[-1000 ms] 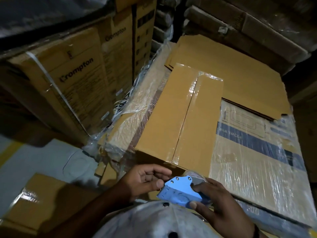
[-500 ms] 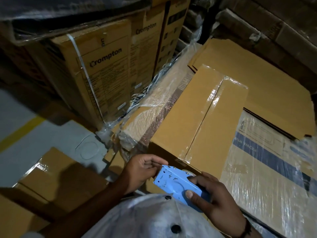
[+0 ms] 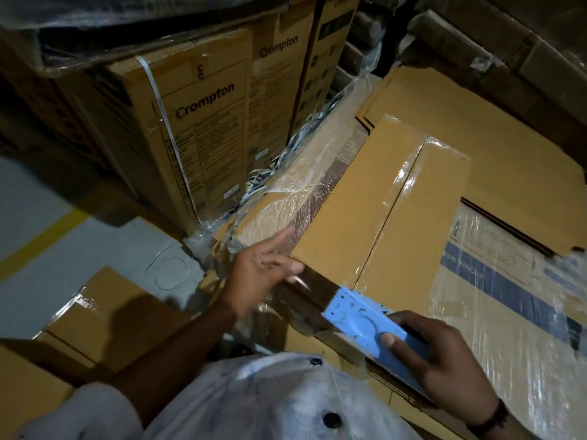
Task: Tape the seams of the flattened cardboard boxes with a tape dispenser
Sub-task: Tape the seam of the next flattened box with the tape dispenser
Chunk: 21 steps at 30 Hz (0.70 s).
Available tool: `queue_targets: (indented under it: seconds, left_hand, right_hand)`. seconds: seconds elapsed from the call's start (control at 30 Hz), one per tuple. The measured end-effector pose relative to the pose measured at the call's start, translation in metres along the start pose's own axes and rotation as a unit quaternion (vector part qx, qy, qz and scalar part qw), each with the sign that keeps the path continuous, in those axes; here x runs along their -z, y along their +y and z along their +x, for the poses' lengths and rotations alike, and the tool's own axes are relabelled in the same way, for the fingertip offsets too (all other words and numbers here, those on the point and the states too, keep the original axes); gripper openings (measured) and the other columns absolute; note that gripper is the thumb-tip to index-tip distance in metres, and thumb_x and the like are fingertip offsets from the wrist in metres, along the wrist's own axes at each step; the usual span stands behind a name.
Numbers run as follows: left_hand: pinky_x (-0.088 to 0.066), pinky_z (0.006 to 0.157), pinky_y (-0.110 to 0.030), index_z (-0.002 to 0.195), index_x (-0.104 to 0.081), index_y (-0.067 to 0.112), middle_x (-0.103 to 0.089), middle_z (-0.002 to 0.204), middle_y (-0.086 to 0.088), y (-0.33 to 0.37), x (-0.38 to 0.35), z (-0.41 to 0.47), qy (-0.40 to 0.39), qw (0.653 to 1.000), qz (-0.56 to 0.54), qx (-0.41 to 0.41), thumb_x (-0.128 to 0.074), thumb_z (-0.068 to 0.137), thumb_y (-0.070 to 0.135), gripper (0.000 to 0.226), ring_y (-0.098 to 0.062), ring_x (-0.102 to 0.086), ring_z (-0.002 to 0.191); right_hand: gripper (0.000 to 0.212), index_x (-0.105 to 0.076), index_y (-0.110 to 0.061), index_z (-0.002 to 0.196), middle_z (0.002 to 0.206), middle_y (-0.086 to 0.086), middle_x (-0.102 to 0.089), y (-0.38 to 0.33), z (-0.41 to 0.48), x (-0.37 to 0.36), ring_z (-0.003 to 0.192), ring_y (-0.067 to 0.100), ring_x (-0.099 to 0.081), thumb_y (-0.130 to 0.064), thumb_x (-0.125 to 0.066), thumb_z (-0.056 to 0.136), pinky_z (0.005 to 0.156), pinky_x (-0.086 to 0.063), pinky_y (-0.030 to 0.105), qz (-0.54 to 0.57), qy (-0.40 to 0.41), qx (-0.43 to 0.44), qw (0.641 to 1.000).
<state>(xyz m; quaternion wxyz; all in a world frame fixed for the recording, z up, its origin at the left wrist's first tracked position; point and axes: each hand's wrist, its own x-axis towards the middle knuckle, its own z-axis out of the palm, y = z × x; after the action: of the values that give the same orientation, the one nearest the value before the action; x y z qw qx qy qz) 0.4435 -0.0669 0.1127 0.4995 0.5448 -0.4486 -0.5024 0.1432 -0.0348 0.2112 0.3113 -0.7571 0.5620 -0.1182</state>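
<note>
Printed brown "Crompton" cartons stacked at far left. Flattened plain brown cardboard box atop a film-wrapped stack at centre, clear tape glossy along its middle seam. Right hand wrapped around blue plastic tape dispenser at box's near edge. Left hand spread, blurred, at near-left corner.

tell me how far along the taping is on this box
Done: clear tape already runs down the top box's centre seam. In hand: the right hand holds the blue dispenser at the near edge while the left hand stretches a brown strip from it. Left: pressing that strip down and cutting it.
</note>
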Motion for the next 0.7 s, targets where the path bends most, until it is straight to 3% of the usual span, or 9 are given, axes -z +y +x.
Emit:
queue_targets:
  seconds: [0.07,0.17,0.33,0.47,0.6,0.7]
  left_hand:
    - [-0.057,0.087,-0.014,0.138,-0.061,0.044,-0.081,0.112,0.001,-0.001,0.02,0.014,0.038,0.998,0.044,-0.004,-0.084,0.088,0.02,0.06,-0.009,-0.079,0.092]
    - [-0.053,0.099,-0.015,0.155,-0.048,0.034,-0.082,0.091,0.004,-0.005,0.027,0.025,-0.005,0.997,0.077,-0.007,-0.084,0.089,0.023,0.076,-0.013,-0.079,0.089]
    - [-0.06,0.08,-0.018,0.157,-0.048,0.026,-0.082,0.092,0.006,-0.014,0.006,0.037,-0.006,0.998,0.055,-0.037,-0.083,0.091,0.019,0.074,-0.016,-0.08,0.081]
    - [-0.065,0.083,-0.033,0.156,-0.049,0.03,-0.082,0.096,0.011,-0.029,-0.002,0.043,0.002,0.994,0.097,-0.059,-0.083,0.092,0.026,0.073,-0.012,-0.08,0.081]
    - [-0.064,0.082,-0.026,0.156,-0.049,0.034,-0.08,0.103,0.018,-0.037,-0.002,0.042,0.03,0.98,0.171,-0.096,-0.082,0.092,0.03,0.071,0.002,-0.076,0.088]
    - [-0.064,0.08,-0.026,0.157,-0.046,0.036,-0.079,0.107,0.019,-0.04,-0.003,0.041,0.052,0.966,0.216,-0.128,-0.081,0.093,0.028,0.073,0.007,-0.074,0.089]
  right_hand:
    - [0.014,-0.074,-0.03,0.096,0.09,-0.013,-0.075,0.014,-0.01,0.015,0.079,0.008,-0.07,-0.04,-0.065,0.093,0.069,-0.051,0.027,0.004,0.006,-0.048,0.999]
    - [0.015,-0.075,-0.028,0.102,0.094,-0.01,-0.076,0.032,-0.022,0.026,0.083,0.009,-0.07,-0.038,-0.067,0.094,0.069,-0.053,0.035,0.001,-0.009,-0.096,0.995]
    - [0.017,-0.074,-0.03,0.097,0.092,-0.017,-0.075,0.045,-0.025,0.022,0.085,0.006,-0.07,-0.043,-0.065,0.092,0.07,-0.058,0.039,-0.013,0.015,-0.131,0.991]
    - [0.02,-0.073,-0.033,0.095,0.091,-0.015,-0.074,0.057,-0.022,0.015,0.084,0.009,-0.071,-0.05,-0.064,0.09,0.071,-0.059,0.044,-0.014,0.022,-0.137,0.99]
    - [0.052,-0.072,-0.035,0.095,0.093,-0.018,-0.074,0.061,-0.02,0.008,0.085,0.005,-0.07,-0.081,-0.052,0.08,0.069,-0.059,0.038,-0.002,0.027,-0.125,0.992]
    - [0.04,-0.071,-0.037,0.094,0.092,-0.017,-0.073,0.064,-0.018,0.004,0.085,0.006,-0.07,-0.072,-0.055,0.085,0.068,-0.06,0.042,-0.007,0.037,-0.132,0.991]
